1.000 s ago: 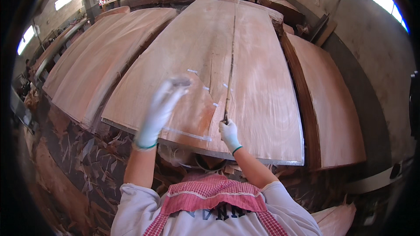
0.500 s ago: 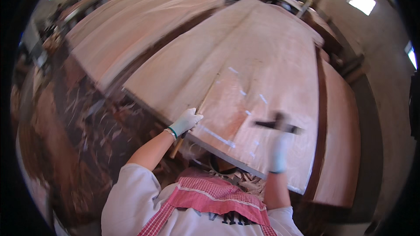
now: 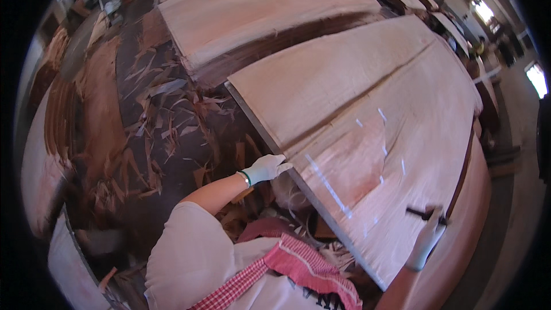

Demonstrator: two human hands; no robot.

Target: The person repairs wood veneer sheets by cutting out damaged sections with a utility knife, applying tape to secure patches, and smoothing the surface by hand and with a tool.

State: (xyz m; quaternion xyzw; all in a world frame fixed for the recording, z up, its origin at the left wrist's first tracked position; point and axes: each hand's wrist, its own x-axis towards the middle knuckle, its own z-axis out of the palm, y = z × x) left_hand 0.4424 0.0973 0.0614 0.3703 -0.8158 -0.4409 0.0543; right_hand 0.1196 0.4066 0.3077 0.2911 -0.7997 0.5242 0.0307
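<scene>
My left hand (image 3: 267,169), in a white glove with a green cuff, is at the near edge of the top veneer sheet (image 3: 338,74). Its fingers are closed at the end of a dark seam (image 3: 367,89); what they pinch is hard to make out. A short yellowish strip (image 3: 243,194) shows below that wrist. Over the right side of the sheet, my gloved right hand (image 3: 426,240) grips a short, dark bar-shaped tool (image 3: 423,213), blurred by motion. White tape pieces (image 3: 328,186) lie around a pinker patch (image 3: 356,163) between the hands.
Another veneer stack (image 3: 258,14) stands beyond on the left, a further one (image 3: 468,218) at the right. Torn veneer scraps (image 3: 172,103) litter the dark floor at left. Bundled sheets (image 3: 60,117) stand at far left.
The view has turned left. The long narrow strip that ran through my left hand across the sheet no longer lies there. My right hand with the tool has moved toward the sheet's right edge.
</scene>
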